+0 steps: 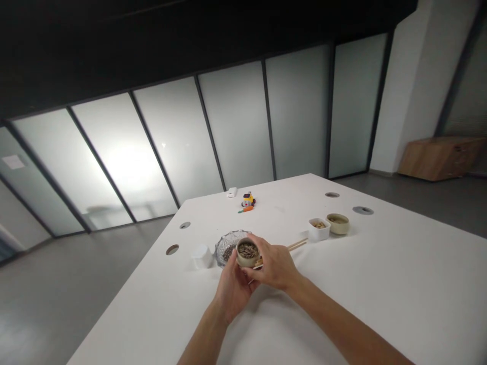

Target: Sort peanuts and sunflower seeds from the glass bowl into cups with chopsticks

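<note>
Between my two hands is a small beige bowl (246, 260) filled with brown striped seeds that look like sunflower seeds (248, 250). My left hand (233, 289) is closed on its lower left side. My right hand (277, 262) wraps its right side, with the thumb low near the front. The bowl tilts a little toward me. Behind it, partly hidden, a clear cut-glass dish (221, 244) lies on the table with dark seeds inside. Some orange-yellow bits show beside the bowl, mostly covered by my right hand. Wooden chopsticks (297, 245) stick out beyond that hand.
On the white table (365, 284) stand a white cup of pale nuts (318, 230), another beige bowl (338, 224) and a white container (202, 257). Farther back are a yellow toy vehicle (248, 199), a toy carrot (245, 209) and a small white box (232, 192).
</note>
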Demonstrator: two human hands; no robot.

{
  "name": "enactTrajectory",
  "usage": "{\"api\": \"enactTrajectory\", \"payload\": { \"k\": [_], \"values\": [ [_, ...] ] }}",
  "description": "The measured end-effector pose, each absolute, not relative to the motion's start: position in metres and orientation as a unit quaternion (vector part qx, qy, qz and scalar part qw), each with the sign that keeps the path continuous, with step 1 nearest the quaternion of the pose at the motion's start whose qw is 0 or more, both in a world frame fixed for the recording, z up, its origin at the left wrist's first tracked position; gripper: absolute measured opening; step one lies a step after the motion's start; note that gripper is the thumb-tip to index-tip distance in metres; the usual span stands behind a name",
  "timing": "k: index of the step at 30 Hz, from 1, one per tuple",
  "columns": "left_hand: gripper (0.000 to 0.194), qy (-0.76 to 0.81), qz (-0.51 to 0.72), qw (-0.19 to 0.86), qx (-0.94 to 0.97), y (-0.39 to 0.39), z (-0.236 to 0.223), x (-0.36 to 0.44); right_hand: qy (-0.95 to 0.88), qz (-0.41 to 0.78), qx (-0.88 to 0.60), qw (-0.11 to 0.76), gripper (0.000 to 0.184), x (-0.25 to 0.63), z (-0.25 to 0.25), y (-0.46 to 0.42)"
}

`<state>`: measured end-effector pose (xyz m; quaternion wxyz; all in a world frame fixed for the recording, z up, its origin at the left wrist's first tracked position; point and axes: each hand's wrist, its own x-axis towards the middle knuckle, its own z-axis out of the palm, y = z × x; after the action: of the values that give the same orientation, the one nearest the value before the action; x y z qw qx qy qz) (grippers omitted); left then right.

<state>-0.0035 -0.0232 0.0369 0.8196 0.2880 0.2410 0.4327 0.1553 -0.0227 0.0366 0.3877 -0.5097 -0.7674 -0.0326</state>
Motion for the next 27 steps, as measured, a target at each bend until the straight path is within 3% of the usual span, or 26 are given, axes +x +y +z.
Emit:
{"api": "enactTrajectory", "payload": {
  "k": [4,7,10,13,17,20,27],
  "values": [
    [0.04,0.252,0.461,0.808,0.266,-0.026,0.038,0.001,-0.773,0.007,-0.518,0.367,0.08,0.161,0.039,-0.029],
    [0.031,0.28,0.517,0.764,0.265,-0.023,0.045,-0.004,-0.764,-0.002,-0.52,0.383,0.07,0.168,0.041,-0.034],
    [0.032,0.326,0.609,0.651,0.314,-0.014,0.053,-0.017,-0.731,-0.034,-0.534,0.423,0.056,0.176,0.041,-0.038],
    [0.046,0.395,0.658,0.501,0.4,-0.004,0.056,-0.035,-0.706,-0.064,-0.552,0.44,0.046,0.181,0.041,-0.04],
    [0.076,0.543,0.596,0.274,0.525,0.005,0.05,-0.057,-0.72,-0.093,-0.529,0.44,0.039,0.175,0.04,-0.043],
    [0.074,0.565,0.538,0.136,0.611,0.008,0.044,-0.066,-0.733,-0.094,-0.496,0.455,0.036,0.169,0.039,-0.047],
    [0.063,0.558,0.477,0.056,0.677,0.005,0.042,-0.064,-0.743,-0.077,-0.487,0.452,0.032,0.168,0.038,-0.048]
  ]
}}
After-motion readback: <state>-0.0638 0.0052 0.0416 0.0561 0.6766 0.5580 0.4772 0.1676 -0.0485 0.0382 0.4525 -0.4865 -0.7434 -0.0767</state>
